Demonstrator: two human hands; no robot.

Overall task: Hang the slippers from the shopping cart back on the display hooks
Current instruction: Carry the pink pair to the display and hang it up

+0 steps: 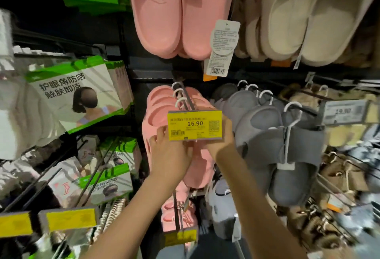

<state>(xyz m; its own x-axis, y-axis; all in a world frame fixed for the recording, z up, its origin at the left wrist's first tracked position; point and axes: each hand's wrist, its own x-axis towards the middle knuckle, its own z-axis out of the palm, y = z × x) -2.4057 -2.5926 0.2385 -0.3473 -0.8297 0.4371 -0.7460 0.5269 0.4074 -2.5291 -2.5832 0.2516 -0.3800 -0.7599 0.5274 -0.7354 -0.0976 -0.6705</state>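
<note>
A pair of pink slippers (200,168) hangs in front of the display hook (186,96), just below its yellow price tag (195,125) marked 16.90. My left hand (170,153) grips the pair from the left, thumb and fingers up by the tag's lower edge. My right hand (221,141) holds it from the right, partly behind the tag. More pink slippers (162,106) hang further back on the same hook by white hangers. Where the held pair's hanger sits is hidden by the tag and my hands.
Grey slippers (287,145) hang on hooks to the right, beige ones (292,22) above them, large pink ones (174,15) overhead. Green-and-white boxes (80,94) fill the hooks on the left. A lower hook with pink slippers (178,213) sticks out beneath my hands.
</note>
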